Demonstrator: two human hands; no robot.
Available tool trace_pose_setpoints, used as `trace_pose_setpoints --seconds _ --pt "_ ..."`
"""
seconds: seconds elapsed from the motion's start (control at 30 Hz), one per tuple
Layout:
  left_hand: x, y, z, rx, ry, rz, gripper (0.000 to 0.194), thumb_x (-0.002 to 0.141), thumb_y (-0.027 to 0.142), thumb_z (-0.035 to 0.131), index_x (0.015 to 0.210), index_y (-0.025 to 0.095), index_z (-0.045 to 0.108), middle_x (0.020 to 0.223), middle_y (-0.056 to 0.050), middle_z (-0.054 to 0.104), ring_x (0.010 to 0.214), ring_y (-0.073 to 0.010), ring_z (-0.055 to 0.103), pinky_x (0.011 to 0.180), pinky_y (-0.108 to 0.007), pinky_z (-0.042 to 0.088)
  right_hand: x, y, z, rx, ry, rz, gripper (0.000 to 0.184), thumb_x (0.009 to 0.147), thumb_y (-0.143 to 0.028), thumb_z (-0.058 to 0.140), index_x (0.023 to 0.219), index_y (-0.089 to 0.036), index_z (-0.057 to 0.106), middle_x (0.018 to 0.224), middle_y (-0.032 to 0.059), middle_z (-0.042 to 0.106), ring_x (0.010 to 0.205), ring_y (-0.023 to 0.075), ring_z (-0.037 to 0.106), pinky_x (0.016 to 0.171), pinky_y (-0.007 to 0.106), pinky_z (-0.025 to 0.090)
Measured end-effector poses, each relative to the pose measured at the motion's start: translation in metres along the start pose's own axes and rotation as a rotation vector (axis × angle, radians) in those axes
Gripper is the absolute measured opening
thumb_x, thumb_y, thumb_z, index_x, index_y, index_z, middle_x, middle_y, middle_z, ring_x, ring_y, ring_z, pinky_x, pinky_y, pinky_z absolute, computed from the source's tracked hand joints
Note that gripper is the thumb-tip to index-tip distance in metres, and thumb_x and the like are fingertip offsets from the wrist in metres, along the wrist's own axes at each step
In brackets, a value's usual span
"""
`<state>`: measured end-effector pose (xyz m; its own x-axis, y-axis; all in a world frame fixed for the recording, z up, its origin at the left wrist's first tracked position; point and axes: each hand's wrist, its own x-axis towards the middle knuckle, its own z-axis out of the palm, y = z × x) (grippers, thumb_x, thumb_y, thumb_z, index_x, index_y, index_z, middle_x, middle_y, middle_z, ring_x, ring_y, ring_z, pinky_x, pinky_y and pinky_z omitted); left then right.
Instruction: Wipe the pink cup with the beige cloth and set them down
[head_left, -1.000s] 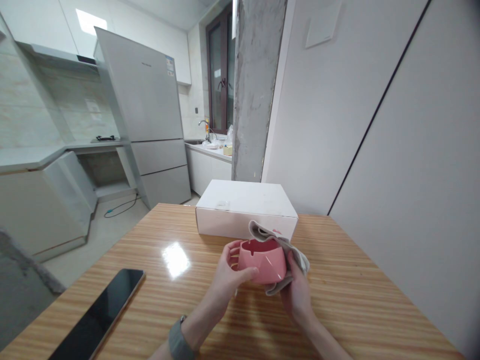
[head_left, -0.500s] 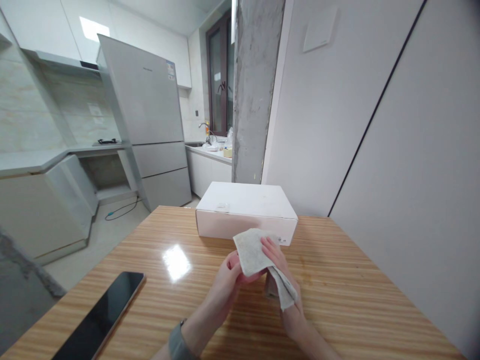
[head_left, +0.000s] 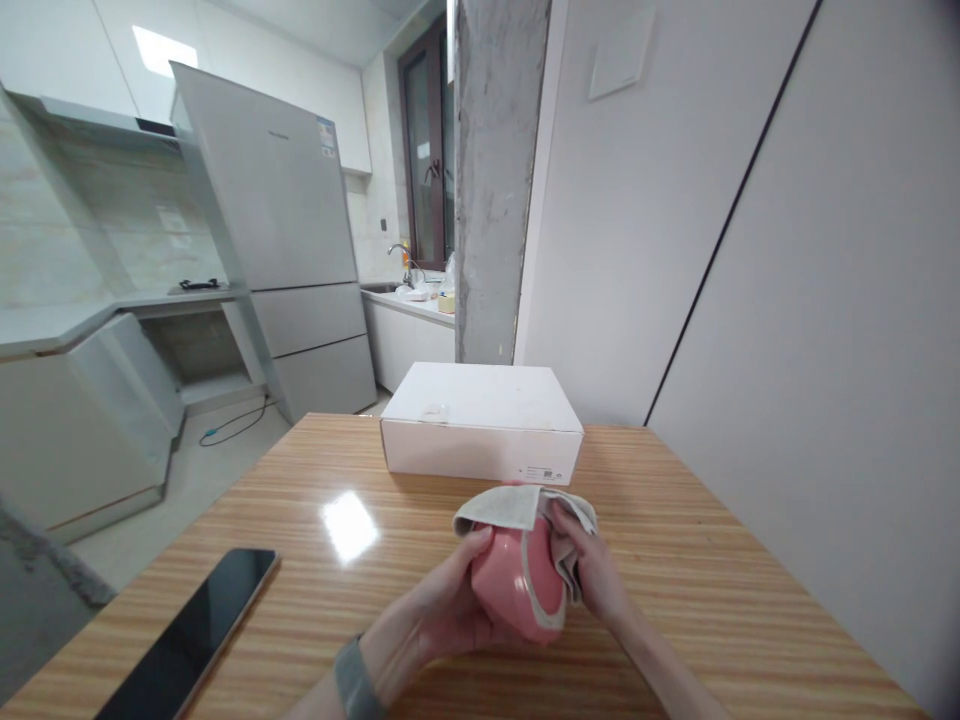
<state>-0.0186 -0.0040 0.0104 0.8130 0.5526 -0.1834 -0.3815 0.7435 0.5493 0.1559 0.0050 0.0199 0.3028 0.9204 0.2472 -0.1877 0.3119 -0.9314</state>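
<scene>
Pink ceramic dish (head_left: 519, 592) is held tilted over the wooden table (head_left: 675, 520) in the head view, its side wrapped by the left hand (head_left: 439, 600), whose curled fingers (head_left: 474, 552) cup it. The right hand (head_left: 592, 565) closes its fingers around a grey cloth (head_left: 499, 507) draped over the dish's far side, as if wiping. A white cardboard box (head_left: 480, 430) stands beyond them, toward the far side.

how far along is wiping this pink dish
The outer side of the pink ceramic dish shows no marks, so it looks mostly wiped. In hand: the left hand cradles it tilted while the right hand presses a cloth on it. Remaining: probably the part under the cloth; the white box looks closed.
</scene>
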Motion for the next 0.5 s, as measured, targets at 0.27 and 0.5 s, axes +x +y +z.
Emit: trace_pose_setpoints --seconds 0.27,0.5 --pt "-0.005 0.013 0.011 -0.095 -0.052 -0.013 0.096 0.069 0.085 0.035 0.119 0.006 0.055 0.098 -0.017 0.068 0.081 -0.0275 0.063 0.070 -0.033 0.043 0.001 -0.002 0.005 0.304 -0.140 0.348 0.040 0.064 -0.051 0.077 0.089 -0.020 0.074 0.094 0.0048 0.074 0.099 0.0280 0.065 0.094 0.039 0.045" --pt "0.001 0.009 0.012 -0.126 0.075 0.116 0.081 0.075 0.077 0.041 0.118 0.010 0.055 0.089 -0.012 0.069 0.071 -0.0228 0.063 0.059 -0.030 0.042 -0.005 0.016 0.012 0.283 0.029 0.338 0.043 0.061 -0.053 0.079 0.090 -0.023 0.073 0.104 0.0020 0.073 0.114 0.0263 0.058 0.102 0.036 0.039"
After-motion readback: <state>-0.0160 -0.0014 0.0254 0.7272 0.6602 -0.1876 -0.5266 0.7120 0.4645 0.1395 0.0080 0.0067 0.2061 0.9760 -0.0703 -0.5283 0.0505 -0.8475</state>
